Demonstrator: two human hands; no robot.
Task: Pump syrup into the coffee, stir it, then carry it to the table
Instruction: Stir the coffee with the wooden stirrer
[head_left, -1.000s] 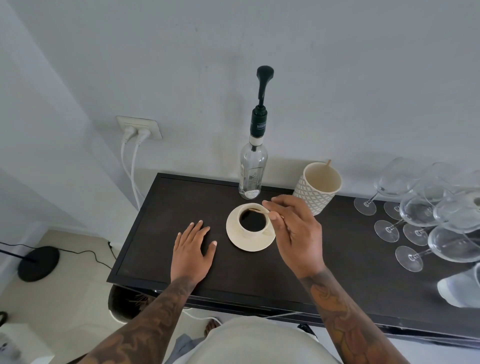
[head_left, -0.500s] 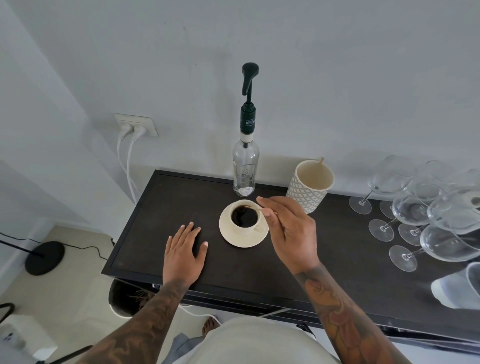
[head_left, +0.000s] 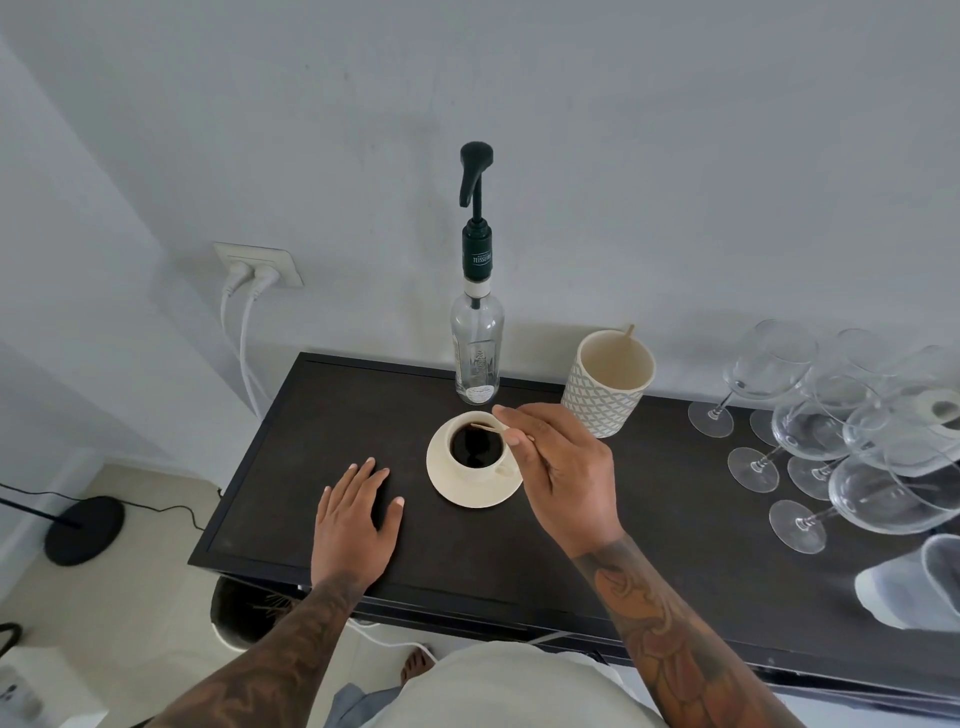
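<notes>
A cream cup of black coffee (head_left: 476, 446) stands on a cream saucer (head_left: 467, 491) on the dark sideboard (head_left: 291, 467). My right hand (head_left: 561, 467) pinches a thin wooden stir stick (head_left: 491, 428) whose tip dips into the coffee. My left hand (head_left: 356, 519) rests flat on the sideboard, left of the saucer and apart from it. Behind the cup stands a clear syrup bottle (head_left: 477, 353) with a dark green pump head (head_left: 475, 171).
A patterned mug (head_left: 605, 387) holding one more stick stands right of the bottle. Several wine glasses (head_left: 841, 431) crowd the right end, some lying on their sides. Two white plugs (head_left: 249, 275) and cords hang at the left wall. A lamp base (head_left: 83, 530) sits on the floor.
The stick's tip has shifted inside the cup as my right hand moved slightly. My left hand stays flat. The view has shifted a little.
</notes>
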